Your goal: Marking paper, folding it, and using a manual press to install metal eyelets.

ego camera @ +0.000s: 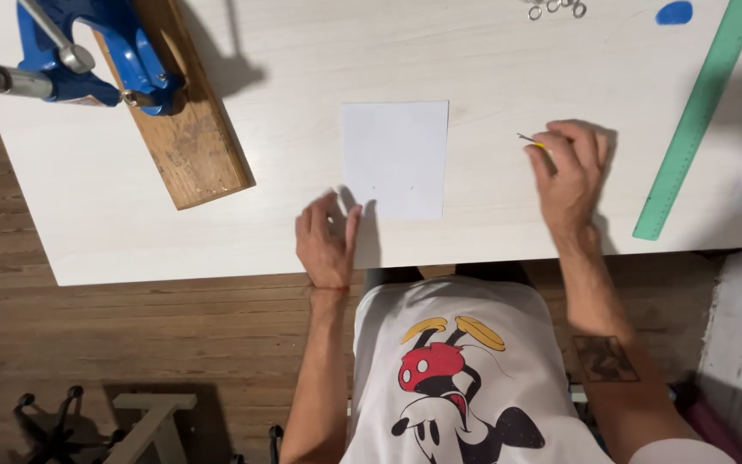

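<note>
A white square sheet of paper (395, 159) lies flat in the middle of the pale table (491, 60). My left hand (326, 241) rests palm down at the sheet's near left corner, fingers apart, holding nothing. To the right of the sheet, my right hand (570, 172) pinches a thin pointed tool with a yellow handle (531, 141), its tip aimed left, a little way from the paper's right edge.
A blue hand press (100, 53) sits on a wooden board (192, 142) at the far left. A long green ruler (696, 116) lies along the right. Small metal rings (556, 8) and a blue oval piece (673, 13) are at the far edge. Stool legs stand on the wooden floor.
</note>
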